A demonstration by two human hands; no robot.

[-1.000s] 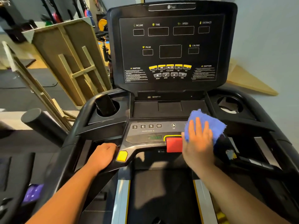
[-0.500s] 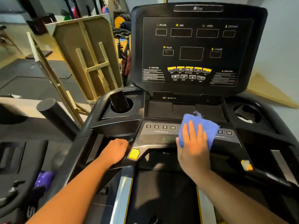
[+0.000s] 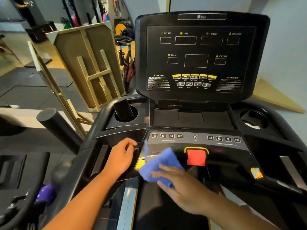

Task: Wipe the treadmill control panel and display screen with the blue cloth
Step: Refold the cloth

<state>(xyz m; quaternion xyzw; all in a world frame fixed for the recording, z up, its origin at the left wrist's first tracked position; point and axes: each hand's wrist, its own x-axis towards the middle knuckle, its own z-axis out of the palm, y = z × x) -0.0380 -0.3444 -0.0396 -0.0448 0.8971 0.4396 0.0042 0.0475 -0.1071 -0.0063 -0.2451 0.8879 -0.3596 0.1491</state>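
Note:
The treadmill's lower control panel has number keys and a red stop button. Above it stands the dark display screen. My right hand presses the blue cloth with outstretched fingers onto the panel's lower left edge, beside a yellow button. The cloth and hand are motion-blurred. My left hand curls its fingers around the left end of the handlebar.
A cup holder on the left holds a black object, and another cup holder sits on the right. A wooden frame leans at the left. A black padded bar and a purple object lie lower left.
My right hand slid the cloth left and down, from the panel's middle to its lower left edge. The red button is now uncovered. My left hand stayed on the handlebar.

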